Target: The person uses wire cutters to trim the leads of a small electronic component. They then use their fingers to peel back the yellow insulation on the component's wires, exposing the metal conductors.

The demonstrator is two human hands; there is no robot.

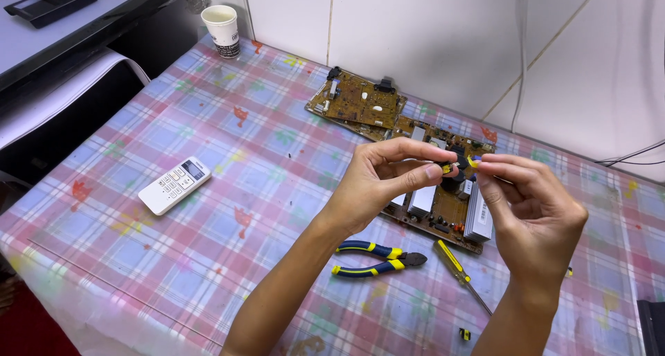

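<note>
Upper left: black printer [62,23]; paper cup [222,29] by tiled wall.
Left-ctr: white remote [174,184] on plaid tablecloth [104,259].
Ctr: left hand [388,183] pinching small yellow component [448,168] w/ thumb + fingers.
Ctr-right: right hand [533,210] pinching second yellow part [474,161]; the two parts near, gap visible, not joined.
Behind hands: brown circuit boards [360,103], components mostly still mounted.
Lower ctr: blue/yellow pliers [377,257], yellow screwdriver [457,264], both lying unused. Small yellow piece [465,334] loose at bottom.
</note>
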